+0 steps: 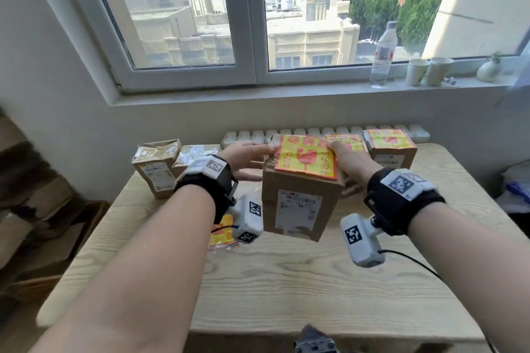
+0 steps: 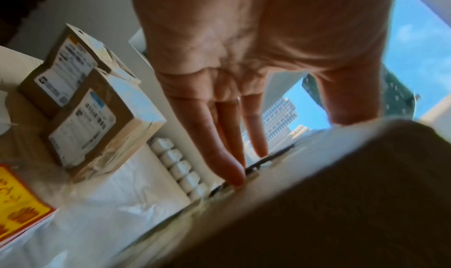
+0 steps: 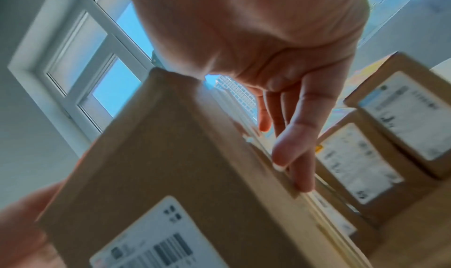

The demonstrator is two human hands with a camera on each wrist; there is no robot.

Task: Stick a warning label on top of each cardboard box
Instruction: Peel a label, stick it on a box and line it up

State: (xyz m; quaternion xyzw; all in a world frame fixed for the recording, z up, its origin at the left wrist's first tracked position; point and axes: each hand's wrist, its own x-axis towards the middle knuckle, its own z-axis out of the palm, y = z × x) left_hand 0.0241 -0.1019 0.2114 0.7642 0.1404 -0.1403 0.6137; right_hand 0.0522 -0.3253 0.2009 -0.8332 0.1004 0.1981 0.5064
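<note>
A brown cardboard box (image 1: pixel 298 203) with a white shipping slip is held tilted above the wooden table (image 1: pixel 286 281). A yellow and red warning label (image 1: pixel 307 159) lies on its top. My left hand (image 1: pixel 243 157) grips the box's left side, thumb on the top edge; the left wrist view shows its fingers (image 2: pixel 219 137) lying along the box (image 2: pixel 341 204). My right hand (image 1: pixel 350 166) grips the right side, thumb on the label; its fingers (image 3: pixel 292 137) reach along the box (image 3: pixel 171 156). Two labelled boxes (image 1: pixel 391 149) stand at the back right, two unlabelled boxes (image 1: pixel 156 172) at the back left.
A stack of spare labels (image 1: pixel 223 232) lies on the table under my left wrist. A radiator (image 1: pixel 315 132) runs behind the boxes. On the window sill stand a water bottle (image 1: pixel 383 57), two paper cups (image 1: pixel 430 70) and a small vase (image 1: pixel 489 69).
</note>
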